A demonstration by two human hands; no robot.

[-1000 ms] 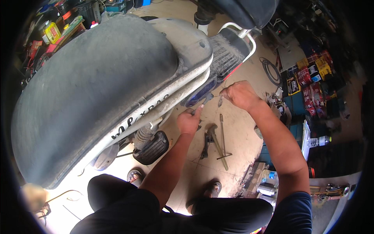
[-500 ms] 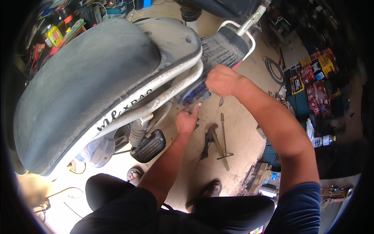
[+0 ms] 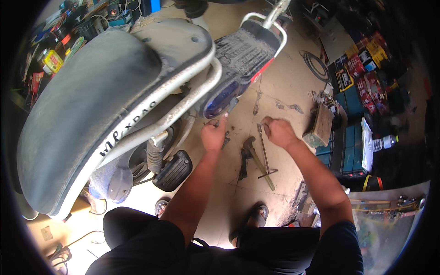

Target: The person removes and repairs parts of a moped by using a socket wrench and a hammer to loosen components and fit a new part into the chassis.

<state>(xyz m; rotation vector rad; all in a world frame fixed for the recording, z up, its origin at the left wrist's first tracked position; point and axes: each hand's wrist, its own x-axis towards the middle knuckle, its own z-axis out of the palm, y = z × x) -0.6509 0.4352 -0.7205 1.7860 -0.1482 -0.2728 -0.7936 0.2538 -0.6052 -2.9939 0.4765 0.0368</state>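
- L hand (image 3: 213, 136): closed round dark hand tool (image 3: 233, 105), thumb lying fwd along it; fingers curled in, no visible gap.
- Dark hand tool: points up/away from L hand, far end at lower edge of blue oval cover (image 3: 220, 101) on scooter's side; can't tell if seated on anything.
- R hand (image 3: 280, 132): fingers bent, tips drawn twd thumb, just above floor; can't tell if anything's pinched. Well apart from scooter.
- T-handle rod (image 3: 263, 151): on floor, top end just beside R hand's fingertips, crossbar twd person; contact unclear.
- Hammer-like tool (image 3: 261, 164) w/ yellowish handle: on floor, L of T-handle rod; dark tool piece (image 3: 243, 161) right next to it.
- Scooter (image 3: 91, 91): fills L side; dusty blk seat, white rail (image 3: 176, 112) below, ribbed footboard (image 3: 247, 52) up top-ctr.
- Blk pedal-like pad (image 3: 173, 171) under rail, L of L forearm.
- Floor (image 3: 220, 195): tan tiles, dark smudges beyond R hand.
- R side: boxy block (image 3: 319, 126) near R forearm, teal cases (image 3: 341, 130), clear bottle (image 3: 384, 142), red/yellow boxes (image 3: 362, 68), coiled hose (image 3: 315, 66) farther up.
- Bkgd upper L: yellow bottle (image 3: 53, 61) amid clutter, details blurred.
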